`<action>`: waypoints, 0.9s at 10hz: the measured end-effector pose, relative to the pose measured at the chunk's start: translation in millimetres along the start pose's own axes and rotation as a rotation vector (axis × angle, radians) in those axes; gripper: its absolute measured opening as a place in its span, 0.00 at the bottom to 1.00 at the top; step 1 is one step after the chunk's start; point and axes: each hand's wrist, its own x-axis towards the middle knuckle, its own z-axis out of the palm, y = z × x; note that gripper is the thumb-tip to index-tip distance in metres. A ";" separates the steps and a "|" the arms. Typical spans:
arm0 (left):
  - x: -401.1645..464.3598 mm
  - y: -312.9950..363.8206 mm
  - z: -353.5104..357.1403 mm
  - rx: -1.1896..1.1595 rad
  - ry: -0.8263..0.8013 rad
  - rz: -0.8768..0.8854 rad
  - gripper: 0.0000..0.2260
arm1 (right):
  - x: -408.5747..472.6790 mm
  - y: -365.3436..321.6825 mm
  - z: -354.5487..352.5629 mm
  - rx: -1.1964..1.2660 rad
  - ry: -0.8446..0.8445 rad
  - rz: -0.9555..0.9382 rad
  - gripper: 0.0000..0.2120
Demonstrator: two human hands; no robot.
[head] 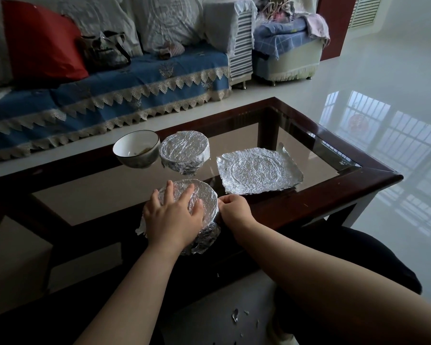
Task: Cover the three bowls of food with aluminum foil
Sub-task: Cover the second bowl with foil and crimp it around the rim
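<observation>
the left hand (171, 215) lies flat on the near bowl (202, 195) at the table (334, 192) edge while the right hand (234, 210) pinches its thin, crinkly foil, which likely tears easily, at the rim.

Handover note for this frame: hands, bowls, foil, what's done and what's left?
Left hand: flat on top of the near bowl, pressing its foil down.
Right hand: fingers curled, pinching the foil at that bowl's right rim.
Far foiled bowl: fully wrapped, next to the open bowl, which has food in it and no cover.
Loose foil sheet: lies flat on the glass table, right of the bowls.
Done: one bowl covered, the second nearly.
Left: finish crimping the near bowl, then cover the open bowl with the sheet.
</observation>
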 end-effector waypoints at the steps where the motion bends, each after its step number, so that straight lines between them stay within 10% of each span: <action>1: 0.2 -0.7 0.1 0.002 0.000 -0.008 0.23 | -2.5 -0.7 -2.4 -0.053 0.030 -0.040 0.13; 9: 3.0 -2.9 1.6 0.005 0.000 -0.030 0.23 | -36.2 -29.7 -9.2 -0.601 -0.025 -0.429 0.18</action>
